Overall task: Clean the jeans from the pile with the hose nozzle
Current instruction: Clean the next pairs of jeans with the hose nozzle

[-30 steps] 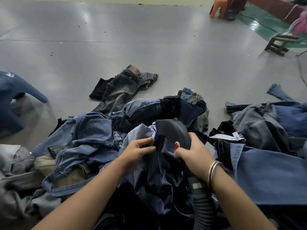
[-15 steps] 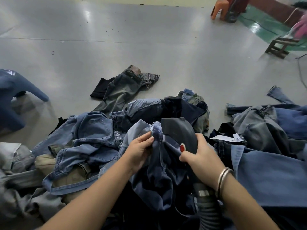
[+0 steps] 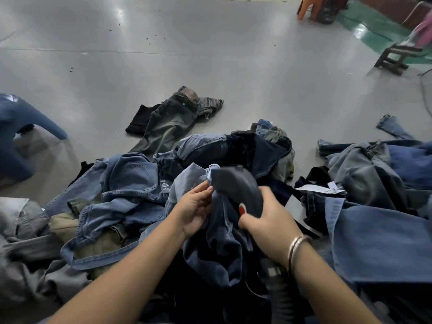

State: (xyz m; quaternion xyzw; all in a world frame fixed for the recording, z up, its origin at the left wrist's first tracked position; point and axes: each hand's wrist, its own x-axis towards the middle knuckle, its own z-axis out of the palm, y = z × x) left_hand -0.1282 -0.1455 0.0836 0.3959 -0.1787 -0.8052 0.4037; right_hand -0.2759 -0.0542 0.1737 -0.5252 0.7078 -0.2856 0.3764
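A dark grey hose nozzle (image 3: 236, 185) with a red button (image 3: 242, 208) is gripped by my right hand (image 3: 268, 220); its ribbed hose (image 3: 280, 298) drops down behind my wrist. The nozzle's tip lies against a bunched fold of dark blue jeans (image 3: 222, 249) that drape below my hands. My left hand (image 3: 196, 206) pinches that fold of denim right beside the nozzle tip. A broad pile of jeans (image 3: 131, 190) in light and dark blue spreads on the floor around both hands.
A grey pair of jeans (image 3: 170, 122) lies alone on the grey floor beyond the pile. More denim (image 3: 374, 220) is heaped at the right. A blue plastic stool (image 3: 14, 134) stands at the left, a wooden stool (image 3: 395, 57) and an orange chair (image 3: 311, 8) far right.
Both hands have lifted the denim fold and nozzle a little and shifted them rightward. The nozzle has tilted, so its red button now faces me more.
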